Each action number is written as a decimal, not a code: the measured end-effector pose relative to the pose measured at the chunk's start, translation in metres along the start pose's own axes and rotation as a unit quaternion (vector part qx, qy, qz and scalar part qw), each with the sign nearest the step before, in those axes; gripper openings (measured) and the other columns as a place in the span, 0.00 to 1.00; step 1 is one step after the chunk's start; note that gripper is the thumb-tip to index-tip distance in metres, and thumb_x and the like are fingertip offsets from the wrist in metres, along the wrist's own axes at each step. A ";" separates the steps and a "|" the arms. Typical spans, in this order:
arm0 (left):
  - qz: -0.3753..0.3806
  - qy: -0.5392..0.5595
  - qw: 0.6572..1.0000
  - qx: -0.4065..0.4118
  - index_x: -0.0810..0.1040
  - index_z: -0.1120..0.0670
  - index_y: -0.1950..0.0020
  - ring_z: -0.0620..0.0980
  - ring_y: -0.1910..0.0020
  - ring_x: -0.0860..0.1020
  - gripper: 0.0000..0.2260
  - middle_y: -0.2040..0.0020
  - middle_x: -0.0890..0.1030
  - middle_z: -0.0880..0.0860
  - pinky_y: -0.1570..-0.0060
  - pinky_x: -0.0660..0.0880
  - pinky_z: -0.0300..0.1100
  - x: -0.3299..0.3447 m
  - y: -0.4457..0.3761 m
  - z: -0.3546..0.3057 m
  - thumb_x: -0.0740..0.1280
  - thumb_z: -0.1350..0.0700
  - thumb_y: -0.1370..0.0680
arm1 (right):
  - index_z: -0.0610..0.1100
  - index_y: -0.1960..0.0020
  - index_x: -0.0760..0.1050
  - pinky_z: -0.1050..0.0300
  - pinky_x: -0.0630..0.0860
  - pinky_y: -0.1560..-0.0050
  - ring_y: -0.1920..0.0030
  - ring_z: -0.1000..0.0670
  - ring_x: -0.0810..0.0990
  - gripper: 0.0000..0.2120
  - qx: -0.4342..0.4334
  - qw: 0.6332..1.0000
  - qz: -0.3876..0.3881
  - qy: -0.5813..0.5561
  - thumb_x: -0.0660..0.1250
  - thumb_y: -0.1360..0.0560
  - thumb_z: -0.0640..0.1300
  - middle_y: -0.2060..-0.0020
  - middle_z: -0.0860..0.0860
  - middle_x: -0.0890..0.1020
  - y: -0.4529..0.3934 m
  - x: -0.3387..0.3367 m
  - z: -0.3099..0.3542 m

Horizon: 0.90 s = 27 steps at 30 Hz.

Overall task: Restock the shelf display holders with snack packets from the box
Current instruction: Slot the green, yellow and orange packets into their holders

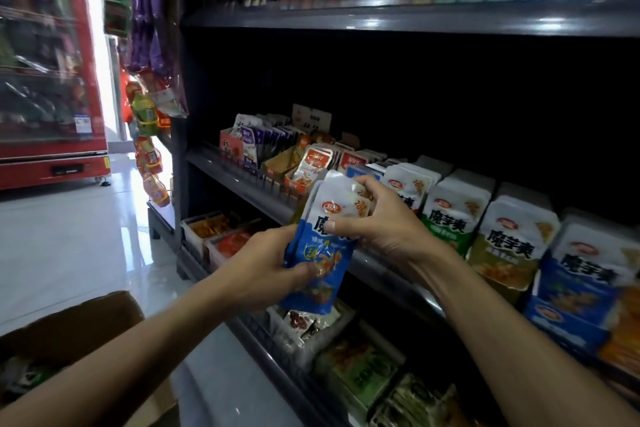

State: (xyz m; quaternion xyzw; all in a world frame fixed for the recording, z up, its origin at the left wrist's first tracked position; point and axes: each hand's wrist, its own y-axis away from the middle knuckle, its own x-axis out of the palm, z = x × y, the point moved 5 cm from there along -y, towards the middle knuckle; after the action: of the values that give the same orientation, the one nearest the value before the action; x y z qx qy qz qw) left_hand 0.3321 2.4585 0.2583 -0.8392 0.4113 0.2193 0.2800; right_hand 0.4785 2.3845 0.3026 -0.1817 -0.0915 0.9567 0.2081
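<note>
Both hands grip one bunch of blue packets: left hand low, right hand pinching the top. Slick packets could fan apart and slip onto the near shelf.

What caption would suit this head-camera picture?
Both hands, left and right, hold blue snack packets before the shelf.

Blue snack packets in both hands' fingers, before shelf.

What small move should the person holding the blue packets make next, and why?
Probably lift the blue packets up and right toward a shelf holder: both the left hand and right hand grip the stack in front of the shelf edge, not yet in any holder.
</note>
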 end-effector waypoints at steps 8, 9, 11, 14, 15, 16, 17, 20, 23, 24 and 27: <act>0.095 0.193 0.977 -0.007 0.77 0.55 0.47 0.49 0.57 0.85 0.15 0.55 0.86 0.51 0.59 0.82 0.43 0.038 -0.008 -0.047 0.76 0.64 0.29 | 0.42 0.43 0.71 0.57 0.79 0.63 0.57 0.51 0.84 0.24 -0.040 0.993 -0.111 0.023 0.79 0.34 0.36 0.55 0.48 0.83 0.029 -0.064 0.012; 0.096 0.207 0.974 -0.002 0.78 0.56 0.47 0.49 0.58 0.85 0.13 0.57 0.86 0.52 0.61 0.82 0.42 0.043 -0.010 -0.052 0.75 0.64 0.29 | 0.42 0.43 0.71 0.57 0.78 0.65 0.58 0.52 0.83 0.24 -0.037 0.990 -0.132 0.012 0.78 0.33 0.36 0.56 0.49 0.82 0.035 -0.075 0.013; 0.103 0.219 0.970 0.019 0.78 0.57 0.48 0.46 0.61 0.84 0.10 0.59 0.86 0.51 0.64 0.80 0.40 0.054 -0.014 -0.065 0.73 0.65 0.27 | 0.41 0.41 0.71 0.56 0.75 0.67 0.59 0.47 0.80 0.25 -0.028 0.987 -0.156 -0.008 0.78 0.34 0.37 0.57 0.49 0.81 0.048 -0.097 0.012; 0.121 0.237 0.963 0.046 0.79 0.58 0.49 0.45 0.59 0.84 0.09 0.56 0.86 0.52 0.61 0.80 0.39 0.072 -0.023 -0.086 0.73 0.67 0.27 | 0.41 0.35 0.72 0.51 0.75 0.59 0.54 0.45 0.79 0.33 0.001 0.984 -0.166 -0.058 0.77 0.38 0.40 0.53 0.48 0.82 0.069 -0.123 0.009; 0.127 0.241 0.961 0.053 0.80 0.59 0.49 0.47 0.57 0.84 0.10 0.54 0.86 0.54 0.58 0.81 0.40 0.077 -0.027 -0.092 0.73 0.67 0.27 | 0.41 0.34 0.71 0.50 0.76 0.55 0.51 0.45 0.80 0.34 0.011 0.983 -0.171 -0.072 0.76 0.39 0.42 0.51 0.47 0.82 0.075 -0.131 0.008; 0.131 0.244 0.959 0.058 0.80 0.59 0.48 0.48 0.55 0.84 0.10 0.53 0.86 0.55 0.56 0.80 0.40 0.083 -0.030 -0.098 0.74 0.67 0.28 | 0.41 0.34 0.72 0.48 0.77 0.53 0.49 0.45 0.81 0.35 0.020 0.981 -0.175 -0.082 0.76 0.40 0.42 0.50 0.46 0.82 0.081 -0.138 0.007; 0.135 0.249 0.957 0.061 0.81 0.59 0.48 0.49 0.54 0.84 0.11 0.52 0.86 0.55 0.55 0.80 0.40 0.089 -0.033 -0.102 0.74 0.66 0.28 | 0.42 0.35 0.72 0.47 0.77 0.51 0.48 0.44 0.81 0.34 0.028 0.980 -0.176 -0.086 0.76 0.40 0.43 0.49 0.45 0.82 0.087 -0.145 0.007; 0.151 0.260 0.952 0.057 0.82 0.57 0.48 0.50 0.53 0.85 0.10 0.53 0.86 0.54 0.55 0.80 0.40 0.105 -0.038 -0.111 0.75 0.64 0.29 | 0.43 0.39 0.73 0.48 0.79 0.55 0.50 0.45 0.82 0.29 0.039 0.983 -0.168 -0.059 0.76 0.39 0.42 0.51 0.46 0.82 0.101 -0.162 0.010; 0.172 0.256 0.950 0.058 0.82 0.57 0.49 0.50 0.53 0.85 0.09 0.53 0.86 0.53 0.55 0.80 0.40 0.123 -0.039 -0.120 0.75 0.63 0.28 | 0.43 0.39 0.72 0.51 0.82 0.63 0.54 0.45 0.85 0.31 0.043 0.987 -0.156 -0.015 0.77 0.41 0.39 0.54 0.46 0.83 0.115 -0.174 0.013; 0.181 0.251 0.949 0.059 0.82 0.57 0.49 0.50 0.53 0.85 0.10 0.53 0.86 0.53 0.55 0.80 0.40 0.129 -0.038 -0.123 0.75 0.63 0.28 | 0.42 0.39 0.72 0.50 0.82 0.64 0.55 0.46 0.85 0.31 0.038 0.986 -0.160 0.018 0.78 0.41 0.38 0.55 0.46 0.83 0.120 -0.178 0.016; 0.183 0.215 0.957 0.070 0.82 0.57 0.50 0.49 0.56 0.85 0.10 0.57 0.86 0.50 0.57 0.80 0.41 0.144 -0.039 -0.126 0.77 0.63 0.29 | 0.41 0.41 0.71 0.59 0.80 0.66 0.58 0.53 0.84 0.26 0.015 0.971 -0.213 0.105 0.77 0.36 0.33 0.56 0.49 0.82 0.136 -0.198 0.027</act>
State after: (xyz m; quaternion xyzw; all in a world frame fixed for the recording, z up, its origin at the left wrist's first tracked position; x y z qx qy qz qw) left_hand 0.4631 2.3147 0.2773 -0.7554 0.6225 0.0514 0.1980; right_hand 0.5864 2.1738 0.3546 -0.2539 -0.0913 0.8672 0.4184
